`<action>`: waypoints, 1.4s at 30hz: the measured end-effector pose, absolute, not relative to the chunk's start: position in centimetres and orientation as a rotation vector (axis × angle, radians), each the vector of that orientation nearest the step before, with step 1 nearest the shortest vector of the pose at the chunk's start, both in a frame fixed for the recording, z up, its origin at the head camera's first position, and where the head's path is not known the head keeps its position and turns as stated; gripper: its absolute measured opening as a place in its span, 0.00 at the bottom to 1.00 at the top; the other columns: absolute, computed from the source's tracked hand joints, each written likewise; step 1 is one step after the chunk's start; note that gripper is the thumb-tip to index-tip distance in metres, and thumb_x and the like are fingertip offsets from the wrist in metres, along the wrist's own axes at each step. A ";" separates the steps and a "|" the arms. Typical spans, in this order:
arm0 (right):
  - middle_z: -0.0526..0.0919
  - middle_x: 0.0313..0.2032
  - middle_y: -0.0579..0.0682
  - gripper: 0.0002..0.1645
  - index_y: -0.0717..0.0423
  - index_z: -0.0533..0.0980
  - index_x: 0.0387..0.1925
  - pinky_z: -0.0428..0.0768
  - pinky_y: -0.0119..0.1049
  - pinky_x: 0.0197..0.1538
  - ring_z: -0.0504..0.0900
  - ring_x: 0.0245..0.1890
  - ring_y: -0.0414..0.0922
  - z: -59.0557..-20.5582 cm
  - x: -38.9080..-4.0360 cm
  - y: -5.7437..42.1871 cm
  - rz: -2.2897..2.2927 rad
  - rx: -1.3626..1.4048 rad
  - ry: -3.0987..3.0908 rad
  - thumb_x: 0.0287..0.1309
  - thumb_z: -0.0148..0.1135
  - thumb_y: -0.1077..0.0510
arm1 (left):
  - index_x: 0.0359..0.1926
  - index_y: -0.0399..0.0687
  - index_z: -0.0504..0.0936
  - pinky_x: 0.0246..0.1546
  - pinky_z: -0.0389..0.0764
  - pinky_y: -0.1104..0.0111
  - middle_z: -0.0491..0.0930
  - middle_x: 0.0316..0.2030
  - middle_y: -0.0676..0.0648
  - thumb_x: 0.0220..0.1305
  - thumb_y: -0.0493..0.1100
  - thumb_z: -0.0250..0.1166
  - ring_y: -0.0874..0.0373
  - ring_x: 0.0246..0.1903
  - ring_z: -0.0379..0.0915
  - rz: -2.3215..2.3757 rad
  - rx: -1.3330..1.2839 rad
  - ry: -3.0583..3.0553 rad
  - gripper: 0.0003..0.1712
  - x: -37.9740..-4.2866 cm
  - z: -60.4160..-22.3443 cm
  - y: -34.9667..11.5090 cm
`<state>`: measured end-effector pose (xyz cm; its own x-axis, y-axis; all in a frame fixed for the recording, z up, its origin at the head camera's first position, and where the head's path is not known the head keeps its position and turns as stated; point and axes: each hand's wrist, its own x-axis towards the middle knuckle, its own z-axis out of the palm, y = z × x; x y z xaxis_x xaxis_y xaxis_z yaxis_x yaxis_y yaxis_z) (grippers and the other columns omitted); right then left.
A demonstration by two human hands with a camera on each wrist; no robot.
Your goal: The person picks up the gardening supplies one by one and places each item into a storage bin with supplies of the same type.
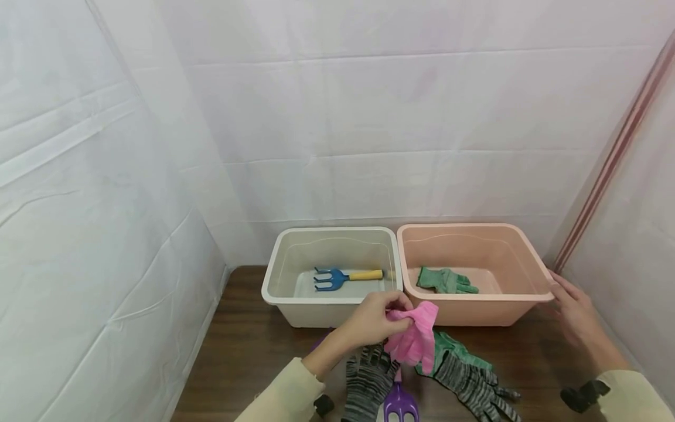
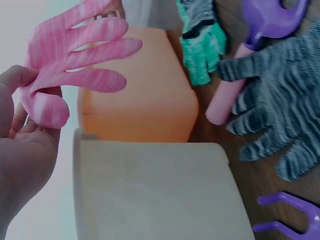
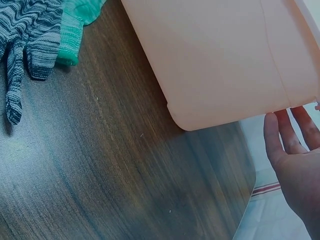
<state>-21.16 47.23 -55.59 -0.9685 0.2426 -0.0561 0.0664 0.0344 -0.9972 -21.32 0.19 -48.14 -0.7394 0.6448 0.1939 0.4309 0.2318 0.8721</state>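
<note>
My left hand [image 1: 377, 319] pinches a pink knit glove [image 1: 416, 337] between thumb and fingers, above the table just in front of the two bins. In the left wrist view its glove fingers spread outward. My right hand [image 1: 575, 310] touches the right end of the peach plastic bin [image 1: 474, 310]; in the right wrist view its fingers [image 3: 274, 137] are fairly straight against the outer wall, below the rim. Inside that bin lies a green glove [image 1: 447, 281]. The off-white bin [image 1: 321, 312] stands to its left, holding a blue hand fork [image 1: 332, 279] with a yellow handle.
Below the left hand lie a grey-black striped glove [image 1: 369, 381] and a purple hand fork [image 1: 401, 403] with a pink handle. Right of these, another striped glove [image 1: 474, 384] overlaps a green glove [image 1: 461, 351]. White sheeting [image 1: 337, 135] rises behind the dark wooden table [image 1: 221, 351].
</note>
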 end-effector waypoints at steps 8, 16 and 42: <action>0.44 0.81 0.71 0.48 0.57 0.49 0.84 0.85 0.31 0.52 0.56 0.79 0.64 -55.4 -21.3 47.1 1.971 -0.426 -2.270 0.79 0.52 0.35 | 0.46 0.50 0.84 0.43 0.81 0.74 0.82 0.40 0.55 0.68 0.39 0.72 0.66 0.40 0.75 1.525 1.065 2.348 0.07 -22.5 -47.4 1.0; 0.45 0.81 0.72 0.49 0.58 0.48 0.84 0.85 0.27 0.47 0.58 0.78 0.63 -55.5 -21.4 47.2 1.959 -0.394 -2.298 0.79 0.50 0.34 | 0.46 0.52 0.83 0.39 0.77 0.75 0.79 0.39 0.56 0.70 0.42 0.72 0.65 0.39 0.74 1.566 1.005 2.360 0.07 -23.4 -46.6 1.6; 0.79 0.61 0.38 0.47 0.62 0.52 0.83 0.87 0.30 0.46 0.85 0.46 0.27 -55.4 -20.5 47.5 2.197 -0.256 -2.044 0.78 0.60 0.46 | 0.44 0.42 0.84 0.33 0.75 0.76 0.78 0.36 0.52 0.70 0.38 0.72 0.66 0.32 0.72 1.830 0.933 2.330 0.06 -28.1 -42.5 6.3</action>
